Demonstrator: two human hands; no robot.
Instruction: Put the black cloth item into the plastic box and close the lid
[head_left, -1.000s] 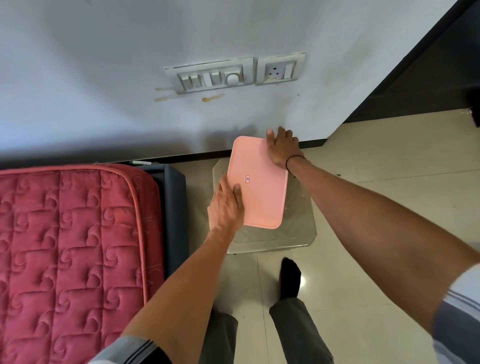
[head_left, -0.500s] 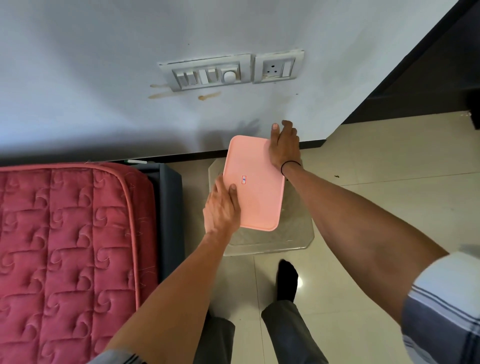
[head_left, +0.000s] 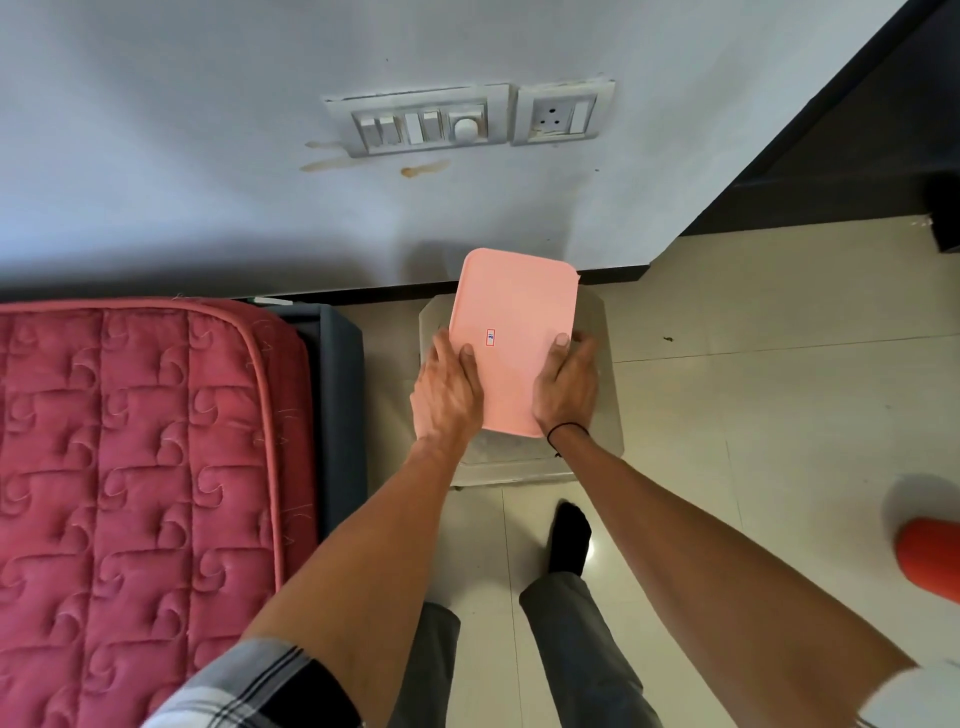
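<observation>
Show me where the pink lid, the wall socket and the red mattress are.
pink lid (head_left: 511, 312): head view, bare top surface above the small sticker.
wall socket (head_left: 563, 113): head view, middle of its white plate.
red mattress (head_left: 130, 467): head view, quilted top.

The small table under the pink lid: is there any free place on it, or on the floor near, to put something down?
The table is crowded: the pink lid and both hands, left hand and right hand, cover most of it. Bare tiled floor lies right of the table, toward the orange object. The gap toward the mattress is narrow.
</observation>
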